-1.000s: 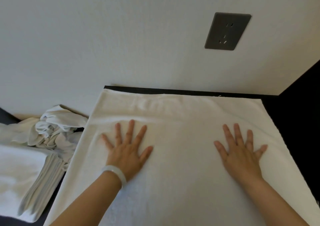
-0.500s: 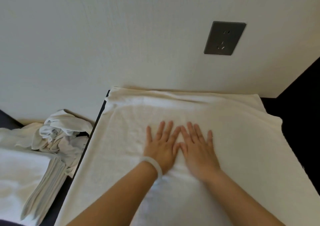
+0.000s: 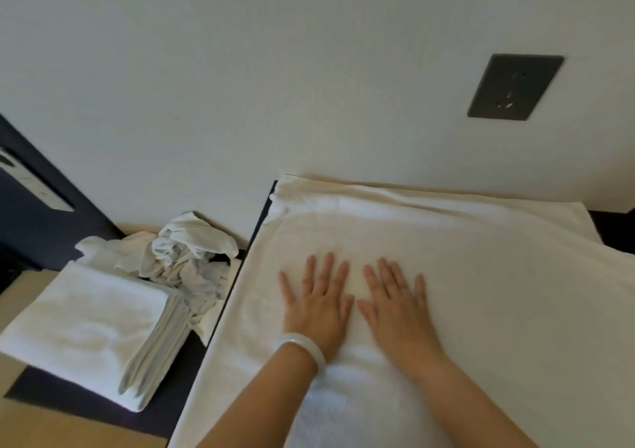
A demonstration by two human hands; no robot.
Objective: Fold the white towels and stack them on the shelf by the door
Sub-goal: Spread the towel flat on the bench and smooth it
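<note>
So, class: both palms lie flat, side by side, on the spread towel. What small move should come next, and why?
Probably slide the left hand and right hand apart toward the side edges to smooth the white towel: both palms press flat near its middle, and a rumpled ridge runs along its far edge.

Legible text: none recorded.
Faint dark marks are borne by the white panel (image 3: pixel 37 190), far left of the wall socket (image 3: pixel 514 87); they are too blurred to be read.

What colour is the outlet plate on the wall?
The outlet plate is dark grey, clearest in the head view.
</note>
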